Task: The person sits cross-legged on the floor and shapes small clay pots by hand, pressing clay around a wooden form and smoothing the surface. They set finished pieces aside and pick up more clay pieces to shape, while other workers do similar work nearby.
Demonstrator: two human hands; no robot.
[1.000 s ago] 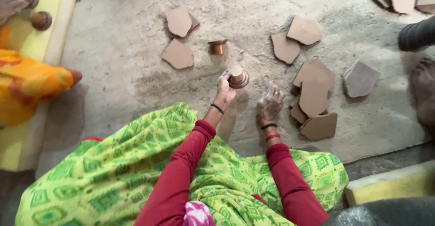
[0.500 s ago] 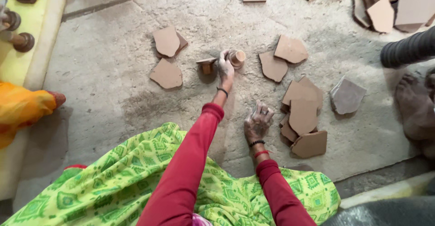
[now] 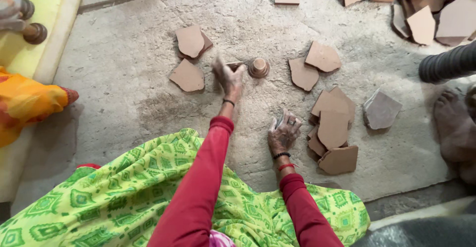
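now the left hand (image 3: 228,76) has let go of the small clay cup (image 3: 259,67), which stands beside it, fingers loose, while the right hand (image 3: 283,135) rests empty on the floor (image 3: 124,103).

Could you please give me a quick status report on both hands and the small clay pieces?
Left hand reaching over a small clay pot, grip unclear. Right hand resting on the floor. Second clay pot upright alongside. Flat clay shards nearby.
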